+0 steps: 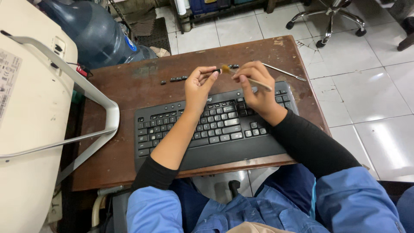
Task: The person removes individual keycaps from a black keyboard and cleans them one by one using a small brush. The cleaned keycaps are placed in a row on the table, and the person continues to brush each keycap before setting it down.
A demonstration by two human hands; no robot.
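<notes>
One keyboard point(215, 129), one brush point(248, 80), one metal tool point(284, 72), one water jug point(92, 30), two hands point(198, 88)

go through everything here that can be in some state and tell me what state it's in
left hand: pinching a small black keycap
right hand: holding a small brush, bristles at the keycap
keyboard: flat on the wooden table, some keys missing
loose keycaps: lying in a row
metal tool: lying untouched
</notes>
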